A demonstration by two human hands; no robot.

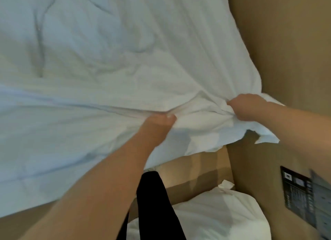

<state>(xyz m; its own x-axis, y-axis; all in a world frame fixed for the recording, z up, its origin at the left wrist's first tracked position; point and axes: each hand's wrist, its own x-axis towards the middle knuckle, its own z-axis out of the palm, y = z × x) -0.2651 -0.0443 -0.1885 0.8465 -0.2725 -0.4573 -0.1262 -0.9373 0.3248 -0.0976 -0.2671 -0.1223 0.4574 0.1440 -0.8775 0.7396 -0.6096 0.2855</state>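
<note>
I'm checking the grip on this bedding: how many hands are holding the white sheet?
2. The left hand grips the white sheet at its bunched edge mid-frame; the right hand grips it near the corner, further right.

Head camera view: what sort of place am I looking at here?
Probably a bedroom, perhaps a hotel room: a rumpled white bed sheet gripped at its edge by the left hand and right hand, a white pillow nearby, and a dark panel on the tan wall.

Tan room corner in dim, warm light.
A tan wall [286, 43] runs down the right, bearing a dark panel [297, 195]; a white bundle [223, 214] lies below.
</note>
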